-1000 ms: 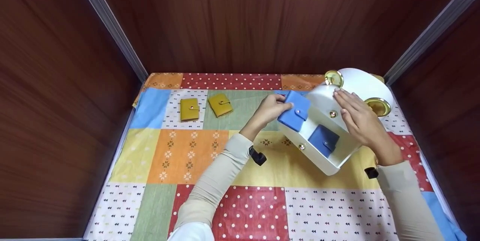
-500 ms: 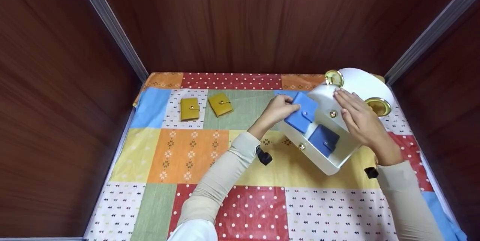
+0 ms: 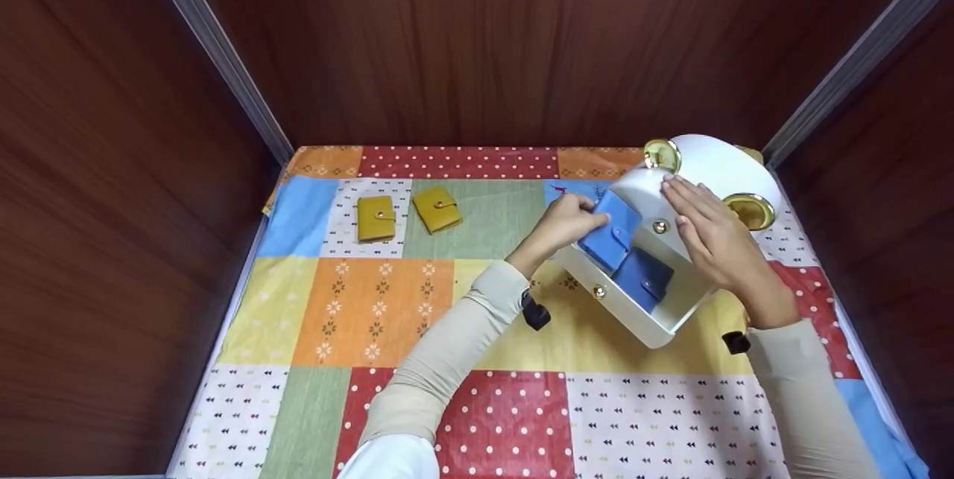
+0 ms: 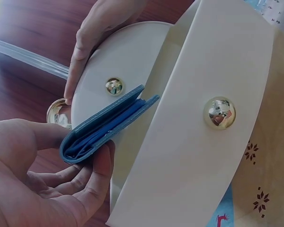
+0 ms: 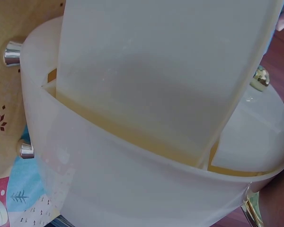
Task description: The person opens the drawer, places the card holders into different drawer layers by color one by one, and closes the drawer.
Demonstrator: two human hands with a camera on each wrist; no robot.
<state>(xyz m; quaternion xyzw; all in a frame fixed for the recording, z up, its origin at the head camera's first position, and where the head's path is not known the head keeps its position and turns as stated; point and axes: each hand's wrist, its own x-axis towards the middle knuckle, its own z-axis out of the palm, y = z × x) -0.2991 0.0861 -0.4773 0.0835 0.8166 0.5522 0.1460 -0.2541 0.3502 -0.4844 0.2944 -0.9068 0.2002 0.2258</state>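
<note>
My left hand point(image 3: 566, 224) pinches a light blue snap wallet point(image 3: 613, 237), thumb on one face. The wallet is tilted over the left end of a pulled-out white drawer point(image 3: 633, 315). Inside the drawer lies a darker blue wallet point(image 3: 642, 278). In the left wrist view, the held wallet point(image 4: 104, 124) shows its folded edge between thumb and fingers, above the drawer opening. My right hand point(image 3: 712, 237) rests with straight fingers on the white rounded cabinet point(image 3: 642, 192). The right wrist view shows the drawer's outer side point(image 5: 156, 61) projecting from the cabinet body point(image 5: 146, 189).
Two mustard wallets, one left point(image 3: 376, 218) and one right point(image 3: 438, 209), lie on the patchwork cloth point(image 3: 380, 308). Gold round feet point(image 3: 751, 212) stick out from the cabinet. Gold knobs point(image 3: 600, 291) sit on the drawer fronts. Dark wood panels point(image 3: 462, 47) stand behind and beside.
My left hand has carried the light blue wallet to the right and slightly down, into the drawer's left end. My right hand has stayed on the cabinet.
</note>
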